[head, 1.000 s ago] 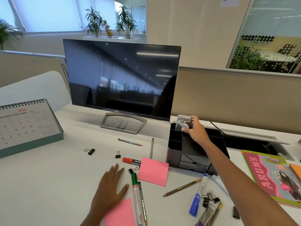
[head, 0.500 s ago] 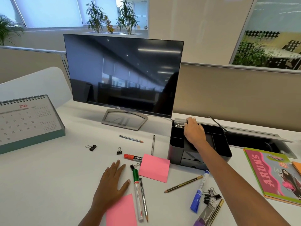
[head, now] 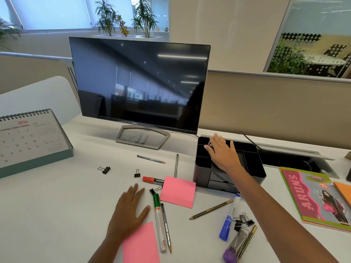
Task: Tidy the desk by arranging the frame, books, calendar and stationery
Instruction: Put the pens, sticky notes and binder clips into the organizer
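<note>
On the white counter (head: pixel 47 215), before a dark monitor (head: pixel 140 84) marked "DELL", your right hand (head: pixel 222 154) lies spread over the black desk organiser (head: pixel 252 164), fingers straight and released, grasping nothing. Its fingertips reach the back-left compartment, where a sliver of grey metal (head: pixel 209 143) shows beside the index finger; whether they touch cannot be told. Your left hand (head: pixel 129 205) rests flat, palm down and relaxed, just beside a pink note (head: pixel 140 243) and a green marker (head: pixel 158 217). The calendar (head: pixel 32 141), headed "2026", stands at far left, well apart from both hands. A book (head: pixel 319 196) titled "ARUN'S" lies right of your right forearm. A red marker (head: pixel 152 180), partly under a second pink note (head: pixel 178 191), reads "camlin". Pencils, a blue marker (head: pixel 228 219) and binder clips (head: pixel 242 222) lie scattered between your arms.
</note>
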Demonstrator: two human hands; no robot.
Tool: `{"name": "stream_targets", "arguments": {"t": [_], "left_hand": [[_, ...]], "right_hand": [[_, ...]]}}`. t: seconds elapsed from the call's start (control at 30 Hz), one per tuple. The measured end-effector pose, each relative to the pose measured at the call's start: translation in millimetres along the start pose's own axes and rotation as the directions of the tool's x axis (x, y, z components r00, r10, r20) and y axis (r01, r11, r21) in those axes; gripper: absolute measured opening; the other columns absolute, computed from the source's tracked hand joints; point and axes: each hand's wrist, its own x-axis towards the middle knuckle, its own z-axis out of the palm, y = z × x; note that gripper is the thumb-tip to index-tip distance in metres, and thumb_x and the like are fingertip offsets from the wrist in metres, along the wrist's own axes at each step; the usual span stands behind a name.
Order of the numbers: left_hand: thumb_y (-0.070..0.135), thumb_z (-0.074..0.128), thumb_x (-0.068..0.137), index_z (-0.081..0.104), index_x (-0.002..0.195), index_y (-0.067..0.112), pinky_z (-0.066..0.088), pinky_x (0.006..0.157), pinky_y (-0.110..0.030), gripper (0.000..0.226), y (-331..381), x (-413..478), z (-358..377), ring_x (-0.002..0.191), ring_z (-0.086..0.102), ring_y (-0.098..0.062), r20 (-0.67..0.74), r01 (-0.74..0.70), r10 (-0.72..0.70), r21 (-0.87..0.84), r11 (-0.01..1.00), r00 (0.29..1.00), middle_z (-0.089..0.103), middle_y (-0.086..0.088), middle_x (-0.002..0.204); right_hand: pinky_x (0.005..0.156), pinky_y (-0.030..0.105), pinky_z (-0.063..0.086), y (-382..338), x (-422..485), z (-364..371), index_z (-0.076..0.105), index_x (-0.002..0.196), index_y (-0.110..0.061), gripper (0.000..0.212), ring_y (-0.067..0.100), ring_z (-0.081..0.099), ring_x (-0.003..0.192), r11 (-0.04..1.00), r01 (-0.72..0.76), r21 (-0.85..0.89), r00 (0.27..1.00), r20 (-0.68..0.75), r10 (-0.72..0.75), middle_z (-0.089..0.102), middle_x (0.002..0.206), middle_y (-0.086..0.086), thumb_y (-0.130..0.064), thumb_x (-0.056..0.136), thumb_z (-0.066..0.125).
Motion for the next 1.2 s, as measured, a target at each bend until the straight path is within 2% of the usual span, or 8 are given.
{"name": "stream_targets", "arguments": {"t": [0.3, 0.4, 0.57, 0.7, 0.87, 0.93, 1.07, 1.2], "left_hand": [[0.089, -0.014, 0.053, 0.030, 0.144, 0.021, -0.002, 0.113, -0.023, 0.122, 4.5, -0.4, -2.4, 0.144, 0.010, -0.016, 0.045, 0.049, -0.049, 0.005, 0.999, 0.998, 0.014, 0.001, 0.155], [0.090, -0.015, 0.052, 0.028, 0.144, 0.021, -0.002, 0.113, -0.025, 0.123, 6.6, -1.3, -2.5, 0.144, 0.009, -0.016, 0.065, 0.053, -0.053, 0.005, 0.999, 0.996, 0.013, 0.000, 0.155], [0.088, -0.018, 0.053, 0.026, 0.145, 0.020, -0.006, 0.112, -0.022, 0.122, 5.6, 1.4, -4.1, 0.144, 0.008, -0.018, 0.088, 0.044, -0.046, 0.029, 0.999, 0.995, 0.011, -0.002, 0.155], [0.082, -0.018, 0.063, 0.029, 0.143, 0.016, -0.008, 0.107, -0.020, 0.114, 4.9, 2.0, -2.3, 0.143, 0.015, -0.027, 0.103, 0.006, -0.014, 0.071, 0.997, 0.995, 0.014, -0.007, 0.153], [0.082, -0.025, 0.057, 0.016, 0.146, 0.016, -0.014, 0.108, -0.019, 0.118, 5.5, -0.8, -2.5, 0.144, 0.005, -0.026, 0.106, 0.004, -0.012, 0.074, 0.997, 0.994, 0.004, -0.005, 0.154], [0.081, -0.029, 0.053, 0.012, 0.147, 0.017, -0.014, 0.108, -0.021, 0.121, 7.0, -1.2, -4.4, 0.145, 0.002, -0.024, 0.122, 0.001, -0.013, 0.098, 0.995, 0.992, 0.001, -0.005, 0.155], [0.079, -0.037, 0.044, 0.003, 0.148, 0.020, -0.016, 0.107, -0.022, 0.126, 9.2, -1.6, -8.1, 0.145, -0.005, -0.018, 0.145, 0.018, -0.036, 0.120, 0.993, 0.989, -0.005, -0.004, 0.156], [0.082, -0.035, 0.042, 0.005, 0.148, 0.021, -0.013, 0.110, -0.023, 0.128, 10.6, -2.6, -10.8, 0.145, -0.004, -0.017, 0.156, 0.022, -0.037, 0.093, 0.995, 0.987, -0.004, -0.003, 0.156]], "right_hand": [[0.112, 0.049, 0.005, -7.4, -0.5, -5.8, 0.014, 0.145, -0.013, 0.056, 0.023, 0.004, 0.142, 0.996, -0.035, 0.080, 0.992, 0.120, 0.025, 0.006, 0.155, 0.008, -0.043, 0.098, 0.021], [0.111, 0.050, 0.014, -20.8, -15.6, -2.6, 0.032, 0.135, -0.008, 0.047, 0.025, 0.020, 0.137, 0.965, 0.003, 0.262, 1.000, -0.013, 0.000, 0.030, 0.146, 0.013, -0.036, 0.098, 0.030], [0.112, 0.029, 0.018, -64.9, -65.3, 3.9, 0.036, 0.137, -0.005, 0.043, 0.022, 0.025, 0.138, 0.907, 0.223, 0.356, 0.956, -0.260, -0.133, 0.036, 0.145, 0.011, -0.019, 0.097, 0.042], [0.108, 0.029, 0.028, -93.5, -88.7, 22.9, 0.028, 0.141, -0.010, 0.048, 0.017, 0.030, 0.134, 0.903, 0.310, 0.297, 0.950, -0.067, -0.304, 0.034, 0.146, 0.006, -0.022, 0.097, 0.041], [0.111, 0.034, 0.018, -105.2, -89.8, 45.5, 0.009, 0.145, -0.006, 0.078, 0.024, 0.015, 0.139, 0.974, 0.163, 0.156, 0.948, 0.250, -0.199, 0.017, 0.151, 0.012, -0.029, 0.089, 0.057], [0.110, 0.035, 0.020, -103.8, -86.7, 48.3, 0.005, 0.145, -0.005, 0.086, 0.029, 0.020, 0.136, 0.988, 0.092, 0.127, 0.938, 0.323, -0.129, 0.021, 0.147, 0.017, -0.033, 0.085, 0.061], [0.101, 0.036, 0.034, -103.6, -83.2, 46.2, 0.009, 0.144, -0.009, 0.091, 0.028, 0.033, 0.128, 0.987, -0.018, 0.162, 0.925, 0.378, -0.045, 0.034, 0.137, 0.015, -0.037, 0.080, 0.066], [0.098, 0.035, 0.037, -103.6, -88.1, 43.9, 0.026, 0.137, -0.009, 0.079, 0.024, 0.036, 0.123, 0.987, -0.015, 0.161, 0.952, 0.305, -0.035, 0.039, 0.130, 0.010, -0.036, 0.077, 0.070]]}}
